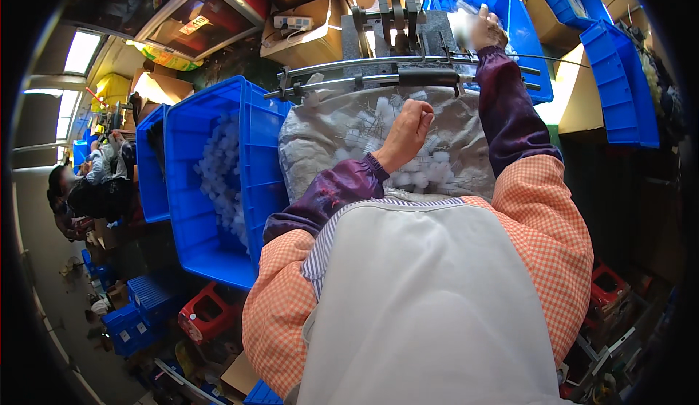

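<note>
My left hand (408, 132) hovers over a grey cloth (309, 139) spread below a metal machine. Its fingers are curled together in a pinch; whatever may be between them is too small to make out. Beneath it, white plastic pieces (419, 179) with thin wire-like pins lie in a loose heap on the cloth. My right hand (491, 33) reaches to the machine's far right side, beside a blue bin (528, 37) holding pale pieces. A bright blur covers its fingertips, so its grip is unclear.
The machine (393, 33) has horizontal metal rods and a black roller (428, 77) across its front. Left of the cloth, a large tilted blue bin (211, 248) holds many white pieces. Cardboard boxes (302, 41) stand behind; a red stool (211, 314) is at lower left.
</note>
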### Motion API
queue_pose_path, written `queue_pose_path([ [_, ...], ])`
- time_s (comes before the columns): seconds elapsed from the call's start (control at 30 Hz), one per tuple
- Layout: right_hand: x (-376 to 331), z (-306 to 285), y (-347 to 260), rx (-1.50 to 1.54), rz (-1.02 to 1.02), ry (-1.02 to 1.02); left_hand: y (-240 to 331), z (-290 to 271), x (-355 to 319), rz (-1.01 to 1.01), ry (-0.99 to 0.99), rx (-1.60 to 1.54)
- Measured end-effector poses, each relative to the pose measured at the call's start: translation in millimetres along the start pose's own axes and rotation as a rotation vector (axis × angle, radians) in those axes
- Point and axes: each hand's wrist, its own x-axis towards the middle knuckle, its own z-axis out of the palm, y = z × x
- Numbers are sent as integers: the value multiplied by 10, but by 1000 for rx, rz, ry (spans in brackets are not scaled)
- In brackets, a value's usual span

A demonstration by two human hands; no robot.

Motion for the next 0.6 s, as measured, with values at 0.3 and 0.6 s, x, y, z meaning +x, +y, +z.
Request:
queue_pose_path([
  [0.3,-977,-698,-152,1118,-662,-1244,23,-124,193,125,266,49],
  [0.6,-391,308,-350,360,-442,-174,-289,-106,-49,-117,-95,1026],
])
